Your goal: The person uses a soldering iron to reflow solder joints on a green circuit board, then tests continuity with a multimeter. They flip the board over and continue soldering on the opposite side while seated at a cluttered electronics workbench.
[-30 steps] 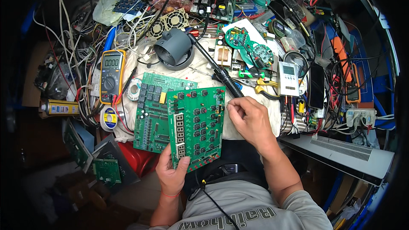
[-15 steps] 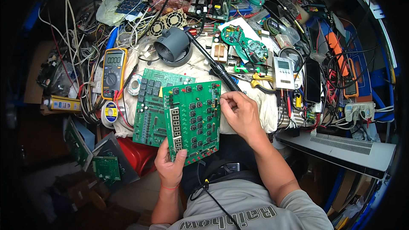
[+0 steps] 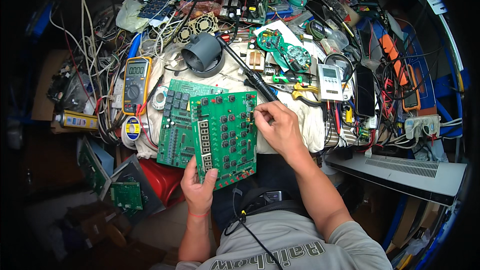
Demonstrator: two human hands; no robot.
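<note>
A green circuit board (image 3: pixel 236 120) with rows of black push buttons, small red parts and white digit displays is held tilted above the bench edge. My left hand (image 3: pixel 198 187) grips its lower left corner, thumb on the front face and fingers behind. At its right edge, my right hand (image 3: pixel 277 126) is closed in a pinch, thumb and forefinger against the upper part of that edge; the other fingers are curled in. Partly hidden behind lies a second green board (image 3: pixel 176 137) with relays and chips, flat on the pale cloth (image 3: pixel 309 132).
A yellow multimeter (image 3: pixel 135 86) and solder spools (image 3: pixel 132 128) lie left. Behind stands a grey cylindrical nozzle (image 3: pixel 201 52) with a black flexible arm (image 3: pixel 255 79). Yellow-handled pliers (image 3: pixel 306 95), a white tester (image 3: pixel 330 82) and a phone (image 3: pixel 365 92) are right. Tangled wires (image 3: pixel 102 70) crowd the left.
The held board has shifted slightly up and left in the picture, with both hands moving along. My right hand stays closed at its right edge.
</note>
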